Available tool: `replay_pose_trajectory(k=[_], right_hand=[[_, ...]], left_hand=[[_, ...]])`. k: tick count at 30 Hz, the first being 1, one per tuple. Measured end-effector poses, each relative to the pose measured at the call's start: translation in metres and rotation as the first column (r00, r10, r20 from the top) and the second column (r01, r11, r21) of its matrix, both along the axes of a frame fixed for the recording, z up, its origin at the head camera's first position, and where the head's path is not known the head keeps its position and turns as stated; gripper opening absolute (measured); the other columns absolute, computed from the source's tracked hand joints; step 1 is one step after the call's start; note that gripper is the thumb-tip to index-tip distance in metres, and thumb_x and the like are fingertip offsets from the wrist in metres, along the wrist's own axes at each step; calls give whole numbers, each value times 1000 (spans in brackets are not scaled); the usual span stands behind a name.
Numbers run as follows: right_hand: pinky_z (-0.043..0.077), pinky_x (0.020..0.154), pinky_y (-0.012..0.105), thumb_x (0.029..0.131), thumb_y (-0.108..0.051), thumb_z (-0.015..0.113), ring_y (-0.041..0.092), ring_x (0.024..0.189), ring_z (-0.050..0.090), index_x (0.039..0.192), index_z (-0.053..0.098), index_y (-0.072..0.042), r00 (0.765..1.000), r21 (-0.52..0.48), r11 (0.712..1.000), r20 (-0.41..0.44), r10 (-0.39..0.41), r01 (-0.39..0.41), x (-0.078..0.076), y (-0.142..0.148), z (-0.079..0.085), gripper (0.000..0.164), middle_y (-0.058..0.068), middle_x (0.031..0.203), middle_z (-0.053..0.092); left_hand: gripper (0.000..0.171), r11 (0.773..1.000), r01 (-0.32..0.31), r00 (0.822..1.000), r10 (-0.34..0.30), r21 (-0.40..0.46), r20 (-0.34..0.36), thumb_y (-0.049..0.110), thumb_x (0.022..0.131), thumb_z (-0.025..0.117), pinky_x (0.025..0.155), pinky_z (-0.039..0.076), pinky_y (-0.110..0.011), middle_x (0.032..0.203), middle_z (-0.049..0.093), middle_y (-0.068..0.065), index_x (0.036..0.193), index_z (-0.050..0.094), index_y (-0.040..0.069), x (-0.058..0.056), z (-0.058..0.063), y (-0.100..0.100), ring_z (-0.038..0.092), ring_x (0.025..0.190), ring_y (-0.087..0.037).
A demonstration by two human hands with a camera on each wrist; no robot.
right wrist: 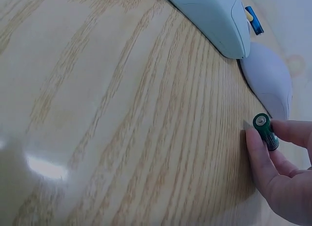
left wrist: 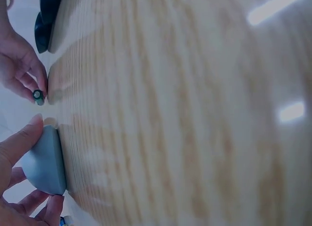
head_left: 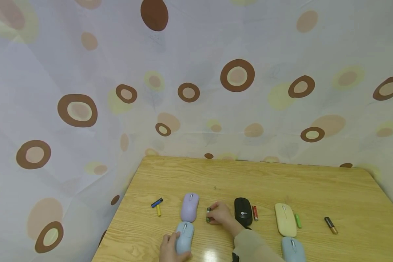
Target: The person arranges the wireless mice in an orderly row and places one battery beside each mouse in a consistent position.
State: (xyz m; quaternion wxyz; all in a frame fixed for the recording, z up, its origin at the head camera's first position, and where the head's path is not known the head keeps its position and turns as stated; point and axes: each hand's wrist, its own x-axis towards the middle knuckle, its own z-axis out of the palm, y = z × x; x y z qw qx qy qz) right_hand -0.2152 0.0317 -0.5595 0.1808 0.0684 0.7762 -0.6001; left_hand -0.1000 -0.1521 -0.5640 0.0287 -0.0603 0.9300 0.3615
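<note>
- Far left of desk [head_left: 190,171]: blue battery [head_left: 157,202] lying at an angle, yellow battery [head_left: 158,210] at its near side.
- Left hand [head_left: 170,250]: clamped on light blue mouse [head_left: 185,235], thumb one side, fingers the other. Mouse is on the desk.
- Purple mouse [head_left: 190,207]: just beyond the light blue one.
- Right hand [head_left: 221,213]: thumb and fingers pinching dark green battery [right wrist: 267,135], right of the two mice. Battery lengthwise to the desk's far edge; can't tell if it touches the wood.
- Black mouse [head_left: 243,209]: right of that hand, red battery [head_left: 255,213] just beside it.
- Yellow mouse [head_left: 285,219]: light green battery [head_left: 298,221] close on its right. Second blue mouse [head_left: 293,250] just in front, cut off by frame.
- Far right: black-and-copper battery [head_left: 331,225], well apart, lying at an angle.
</note>
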Motion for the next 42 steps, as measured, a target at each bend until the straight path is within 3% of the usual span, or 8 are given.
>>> replay_pose_trajectory(k=[8, 13, 27, 35, 42], right_hand=[[52, 51, 26, 72, 5, 66, 14, 54, 61, 92, 51, 9, 999, 20, 999, -43, 26, -26, 2, -9, 0, 25, 11, 72, 58], [52, 50, 26, 71, 4, 66, 14, 52, 60, 89, 52, 8, 996, 87, 996, -82, 28, -21, 2, -12, 4, 23, 10, 73, 55], [50, 45, 24, 71, 2, 70, 11, 47, 54, 85, 52, 3, 983, 227, 972, -154, 98, -61, 1, -17, 4, 23, 8, 69, 53], [50, 45, 25, 70, 2, 70, 12, 48, 55, 84, 51, 2, 979, 238, 969, -169, 115, -73, 1, -17, 4, 23, 7, 69, 51], [50, 46, 23, 72, 0, 71, 12, 49, 54, 86, 51, 2, 982, 245, 968, -158, 98, -57, 2, -18, 3, 24, 8, 71, 52]], left_hand=[[65, 1000, 4, 999, -5, -23, -46, 29, 60, 84, 66, 48, -41, 86, 44, -11, 110, 56, -2, 2, -2, -1, 50, 76, -23], [67, 1000, 16, 998, -17, -22, -68, 31, 61, 83, 64, 46, -36, 86, 43, -10, 111, 56, -3, 3, -3, -2, 48, 75, -21], [68, 999, 36, 999, -36, 1, -19, 32, 63, 82, 65, 45, -35, 87, 43, -9, 114, 55, -4, 2, 0, -2, 46, 76, -20], [66, 1000, 29, 999, -29, -2, -45, 30, 63, 81, 62, 43, -34, 86, 43, -9, 113, 55, -5, 3, 0, -1, 46, 73, -21], [64, 1000, 23, 1000, -23, 17, -13, 27, 65, 80, 63, 43, -37, 89, 43, -10, 115, 54, -4, 3, 0, 0, 46, 76, -23]])
